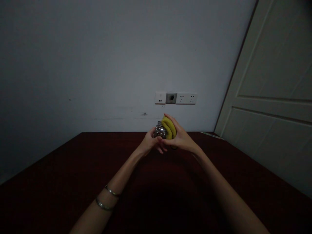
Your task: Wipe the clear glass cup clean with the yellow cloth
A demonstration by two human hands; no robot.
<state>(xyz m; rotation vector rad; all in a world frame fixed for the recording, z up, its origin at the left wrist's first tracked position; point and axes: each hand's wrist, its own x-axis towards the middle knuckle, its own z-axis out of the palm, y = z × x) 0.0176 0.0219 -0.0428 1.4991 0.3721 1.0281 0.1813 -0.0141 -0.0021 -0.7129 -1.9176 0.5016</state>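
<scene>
My left hand is closed round a small, shiny, silvery object with a faceted surface; its exact kind is unclear. A folded yellow cloth is gripped in my right hand, the thumb below and the fingers over its top. The cloth touches the right side of the silvery object. Both hands are close together above the dark red tabletop. Part of the silvery object's lower side is hidden by my left thumb and fingers.
Behind the tabletop rises a pale wall with a row of socket plates and a grey plate. A panelled door stands at the right. A thin flat strip lies near the table's far right corner.
</scene>
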